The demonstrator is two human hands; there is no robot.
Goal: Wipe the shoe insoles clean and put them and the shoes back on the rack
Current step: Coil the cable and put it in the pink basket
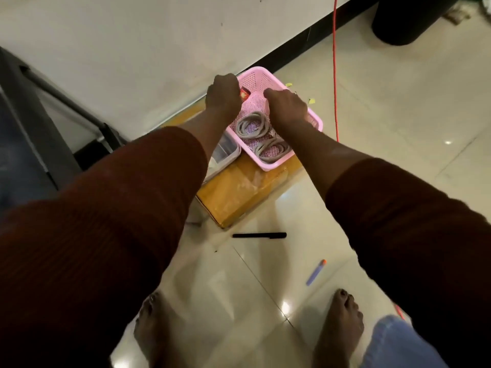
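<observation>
No shoes, insoles or rack show in the head view. My left hand [223, 94] and my right hand [287, 104] both reach down into a pink plastic basket [265, 166]. The left hand's fingers curl at the basket's far left rim, over a small red item [244, 94]. With its knuckles up, the right hand hides its fingers inside the basket. Whether either hand grips anything cannot be told. Two coils of grey cable [251, 126] lie in the basket, just below the hands.
The basket sits on a cardboard box [239, 195] against the white wall, beside a clear plastic container [225, 150]. A black pen [259, 235] and a purple foam dart [315, 272] lie on the tiled floor. An orange cord [335, 75] runs down at right; a dark metal frame [66, 102] stands at left.
</observation>
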